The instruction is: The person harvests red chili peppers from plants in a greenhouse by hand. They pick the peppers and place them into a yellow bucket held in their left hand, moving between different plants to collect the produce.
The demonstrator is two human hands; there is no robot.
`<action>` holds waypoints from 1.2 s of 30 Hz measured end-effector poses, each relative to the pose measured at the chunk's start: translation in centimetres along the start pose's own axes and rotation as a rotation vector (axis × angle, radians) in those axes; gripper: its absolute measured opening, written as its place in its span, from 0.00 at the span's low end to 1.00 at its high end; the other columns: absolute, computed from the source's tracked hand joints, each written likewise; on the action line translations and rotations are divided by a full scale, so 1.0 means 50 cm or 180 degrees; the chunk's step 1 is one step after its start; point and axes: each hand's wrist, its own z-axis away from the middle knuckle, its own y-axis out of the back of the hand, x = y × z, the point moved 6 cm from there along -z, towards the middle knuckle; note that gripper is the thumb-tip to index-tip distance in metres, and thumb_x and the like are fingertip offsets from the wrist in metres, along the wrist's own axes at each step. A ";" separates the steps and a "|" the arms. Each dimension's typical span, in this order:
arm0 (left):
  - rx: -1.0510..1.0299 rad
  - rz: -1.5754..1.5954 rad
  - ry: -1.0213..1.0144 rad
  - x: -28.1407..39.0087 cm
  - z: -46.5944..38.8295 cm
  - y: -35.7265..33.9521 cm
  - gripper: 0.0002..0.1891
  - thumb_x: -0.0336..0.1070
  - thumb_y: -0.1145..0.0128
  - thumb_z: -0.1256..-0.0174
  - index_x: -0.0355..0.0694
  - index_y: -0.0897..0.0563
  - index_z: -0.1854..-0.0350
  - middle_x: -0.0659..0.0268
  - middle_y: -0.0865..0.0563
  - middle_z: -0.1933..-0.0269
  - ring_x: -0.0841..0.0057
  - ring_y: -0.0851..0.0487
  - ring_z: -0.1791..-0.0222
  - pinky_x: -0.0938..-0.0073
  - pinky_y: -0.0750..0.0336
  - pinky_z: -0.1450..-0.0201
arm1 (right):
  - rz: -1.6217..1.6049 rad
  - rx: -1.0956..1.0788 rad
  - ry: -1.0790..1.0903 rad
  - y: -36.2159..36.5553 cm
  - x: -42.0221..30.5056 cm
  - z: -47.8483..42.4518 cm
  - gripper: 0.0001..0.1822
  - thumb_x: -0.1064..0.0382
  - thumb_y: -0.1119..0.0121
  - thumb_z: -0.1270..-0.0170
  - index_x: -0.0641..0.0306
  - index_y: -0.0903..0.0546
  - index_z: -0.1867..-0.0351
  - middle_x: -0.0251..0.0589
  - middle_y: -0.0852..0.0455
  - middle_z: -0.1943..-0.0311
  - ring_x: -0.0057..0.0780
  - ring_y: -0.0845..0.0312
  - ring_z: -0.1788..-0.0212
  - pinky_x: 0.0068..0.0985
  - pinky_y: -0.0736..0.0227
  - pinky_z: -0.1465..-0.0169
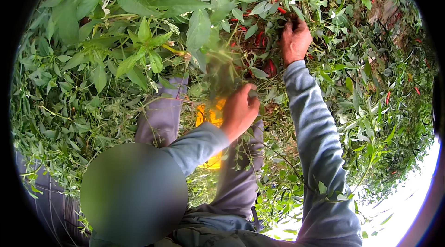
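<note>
My right hand point(296, 40) reaches up among the leaves of a chili pepper plant point(259, 7), its fingers bent together. Just beyond those fingertips shows a red chili pepper point(282, 10); foliage and shadow conceal whether the fingers grip it. Lower down, between my knees, my left hand point(240, 112) is curled with the knuckles up, and whatever its fingers may hold is hidden. Below and behind that hand is a yellow-orange container point(212, 162), partly covered by my wrist and by stems. More red chilies point(260, 39) hang in the shade left of my right hand.
Large leafy branches point(139, 3) spread close across the upper left. Dense plants with scattered red chilies point(388, 97) fill the right side. A thin stem point(288, 163) crosses near my right sleeve. Dark sheeting point(45, 191) lies at lower left, beside a blurred round patch.
</note>
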 end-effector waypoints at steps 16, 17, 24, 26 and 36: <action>0.0000 0.0048 0.0051 0.016 0.000 0.017 0.13 0.31 0.46 0.44 0.36 0.22 0.56 0.56 0.18 0.72 0.65 0.21 0.72 0.66 0.29 0.67 | 0.3363 -0.1662 0.1340 -0.141 0.032 -0.075 0.22 0.71 0.51 0.42 0.59 0.33 0.45 0.51 0.15 0.63 0.46 0.17 0.60 0.44 0.32 0.51; -0.0081 0.0073 0.0143 0.018 0.000 0.018 0.13 0.31 0.45 0.45 0.36 0.22 0.56 0.51 0.16 0.67 0.58 0.18 0.67 0.63 0.26 0.62 | 0.3643 -0.1449 0.1613 -0.139 0.034 -0.081 0.21 0.71 0.51 0.42 0.59 0.32 0.45 0.50 0.16 0.61 0.44 0.18 0.58 0.41 0.31 0.53; 0.0040 0.0252 0.0157 0.011 -0.001 0.025 0.13 0.31 0.45 0.44 0.37 0.22 0.56 0.52 0.16 0.68 0.58 0.18 0.69 0.63 0.26 0.64 | 0.4517 -0.1832 0.1652 -0.132 0.011 -0.119 0.10 0.62 0.50 0.39 0.54 0.18 0.60 0.41 0.20 0.56 0.31 0.22 0.50 0.37 0.31 0.54; 0.0059 0.0306 0.0145 0.012 -0.003 0.026 0.13 0.31 0.45 0.44 0.37 0.22 0.56 0.52 0.16 0.68 0.59 0.18 0.69 0.63 0.26 0.64 | 0.4258 -0.1532 0.1621 -0.116 0.007 -0.133 0.10 0.63 0.50 0.39 0.56 0.19 0.59 0.43 0.20 0.56 0.32 0.22 0.50 0.37 0.31 0.52; 0.0196 -0.0213 -0.0217 0.042 -0.010 0.041 0.17 0.31 0.45 0.44 0.37 0.23 0.50 0.57 0.20 0.60 0.67 0.20 0.62 0.68 0.28 0.59 | 0.3270 -0.1870 0.1837 -0.002 -0.006 -0.135 0.11 0.68 0.38 0.53 0.64 0.19 0.65 0.51 0.16 0.71 0.47 0.18 0.68 0.39 0.23 0.64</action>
